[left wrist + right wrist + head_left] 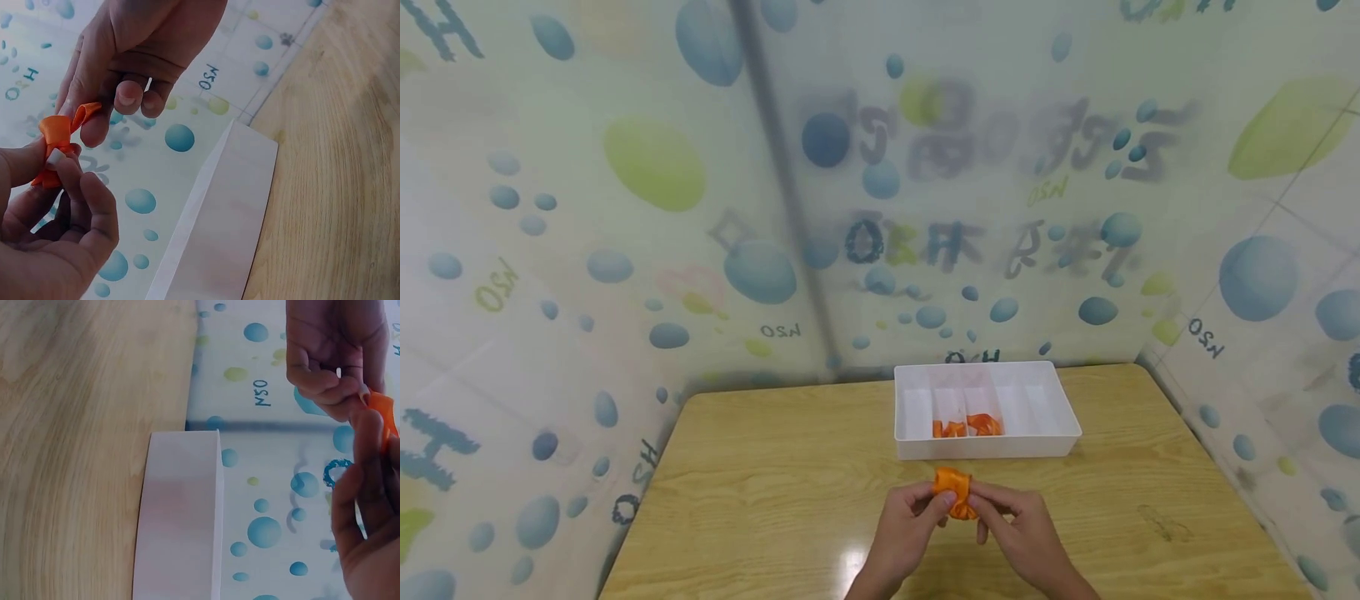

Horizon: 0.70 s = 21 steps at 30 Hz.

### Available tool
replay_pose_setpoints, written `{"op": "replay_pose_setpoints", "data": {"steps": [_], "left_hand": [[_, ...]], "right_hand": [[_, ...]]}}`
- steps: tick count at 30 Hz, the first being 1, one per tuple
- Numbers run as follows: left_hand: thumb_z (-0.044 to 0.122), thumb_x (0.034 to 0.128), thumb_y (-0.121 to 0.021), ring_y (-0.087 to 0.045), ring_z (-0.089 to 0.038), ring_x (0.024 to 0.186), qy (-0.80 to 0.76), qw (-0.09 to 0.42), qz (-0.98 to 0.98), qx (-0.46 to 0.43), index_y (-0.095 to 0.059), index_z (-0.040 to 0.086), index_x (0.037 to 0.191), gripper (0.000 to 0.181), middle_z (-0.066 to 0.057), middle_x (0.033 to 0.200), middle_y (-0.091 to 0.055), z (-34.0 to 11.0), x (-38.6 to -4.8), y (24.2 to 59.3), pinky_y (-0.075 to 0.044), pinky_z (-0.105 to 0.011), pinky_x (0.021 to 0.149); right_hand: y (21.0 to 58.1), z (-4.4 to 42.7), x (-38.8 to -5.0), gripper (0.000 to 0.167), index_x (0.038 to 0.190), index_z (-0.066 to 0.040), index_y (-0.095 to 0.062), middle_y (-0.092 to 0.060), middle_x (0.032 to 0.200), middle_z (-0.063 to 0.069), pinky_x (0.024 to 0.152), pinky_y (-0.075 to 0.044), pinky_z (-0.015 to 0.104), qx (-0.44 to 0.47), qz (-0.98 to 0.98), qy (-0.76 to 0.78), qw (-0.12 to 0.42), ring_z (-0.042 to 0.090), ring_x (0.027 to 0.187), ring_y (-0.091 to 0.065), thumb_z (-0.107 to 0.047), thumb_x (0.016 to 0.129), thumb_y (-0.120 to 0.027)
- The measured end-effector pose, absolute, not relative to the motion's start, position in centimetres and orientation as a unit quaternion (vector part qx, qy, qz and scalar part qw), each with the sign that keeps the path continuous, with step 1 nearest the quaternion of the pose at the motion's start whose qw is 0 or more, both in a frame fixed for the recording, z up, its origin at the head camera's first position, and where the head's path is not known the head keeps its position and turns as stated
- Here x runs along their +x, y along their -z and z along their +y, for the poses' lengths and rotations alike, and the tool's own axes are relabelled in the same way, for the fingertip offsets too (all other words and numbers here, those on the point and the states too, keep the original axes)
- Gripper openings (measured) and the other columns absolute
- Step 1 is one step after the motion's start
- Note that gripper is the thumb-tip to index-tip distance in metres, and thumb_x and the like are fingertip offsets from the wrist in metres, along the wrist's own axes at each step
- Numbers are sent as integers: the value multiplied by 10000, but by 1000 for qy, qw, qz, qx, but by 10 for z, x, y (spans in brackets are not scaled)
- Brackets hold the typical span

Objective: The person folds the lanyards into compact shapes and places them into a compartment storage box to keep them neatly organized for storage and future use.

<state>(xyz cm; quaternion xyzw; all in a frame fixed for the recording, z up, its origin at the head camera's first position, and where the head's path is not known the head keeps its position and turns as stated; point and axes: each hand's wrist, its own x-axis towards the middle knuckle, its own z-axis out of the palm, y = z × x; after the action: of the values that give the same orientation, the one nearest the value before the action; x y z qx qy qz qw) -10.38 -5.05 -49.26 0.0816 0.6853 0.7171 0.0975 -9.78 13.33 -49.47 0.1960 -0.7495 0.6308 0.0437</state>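
Note:
In the head view a folded orange satin ribbon (952,481) is held up between the two hands, in front of the white box. My left hand (907,527) pinches it between thumb and fingers from the left. From the other side my right hand (1028,533) pinches its right edge. A loop and a tail of the orange ribbon (57,132) show between the fingertips in the left wrist view. Fingers hide most of the ribbon (381,411) in the right wrist view.
Behind the hands stands a white divided box (985,448) on the wooden table (775,483). Orange ribbon pieces (983,425) lie in two of its middle compartments. A patterned curtain-like wall (865,317) borders the table at the back and sides.

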Motion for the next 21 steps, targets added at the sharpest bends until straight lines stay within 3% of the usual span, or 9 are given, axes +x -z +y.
{"op": "replay_pose_setpoints", "data": {"steps": [7,12,16,21], "left_hand": [[190,982,-639,-568,-88,726,-717,94,688,64,-727,-35,1071,257,-36,889,-681,-49,-107,492,-471,-216,671],[176,971,-654,-554,-82,701,-708,71,701,50,-729,-35,1045,236,-26,830,-649,-49,-111,491,-474,-212,657],[170,967,-659,-546,-84,687,-698,44,713,47,-729,-39,1030,229,-45,796,-639,-51,-116,492,-471,-216,642],[187,965,-664,-568,-88,709,-682,5,731,33,-727,-27,1048,238,-69,865,-688,-54,-126,494,-488,-220,636]], "right_hand": [[499,125,-97,191,1096,26,-711,-724,750,74,393,-487,303,136,-736,-657,90,139,409,-552,-13,911,-687],[500,125,-102,181,1099,-40,-722,-723,822,76,396,-476,294,90,-749,-650,88,166,426,-561,-69,923,-693],[508,133,-113,193,1117,-76,-729,-728,912,62,474,-515,275,84,-788,-595,135,117,577,-643,-86,927,-698],[524,153,-136,255,1141,-37,-713,-737,1002,49,710,-576,362,76,-857,-455,229,156,857,-693,-81,892,-744]]}}
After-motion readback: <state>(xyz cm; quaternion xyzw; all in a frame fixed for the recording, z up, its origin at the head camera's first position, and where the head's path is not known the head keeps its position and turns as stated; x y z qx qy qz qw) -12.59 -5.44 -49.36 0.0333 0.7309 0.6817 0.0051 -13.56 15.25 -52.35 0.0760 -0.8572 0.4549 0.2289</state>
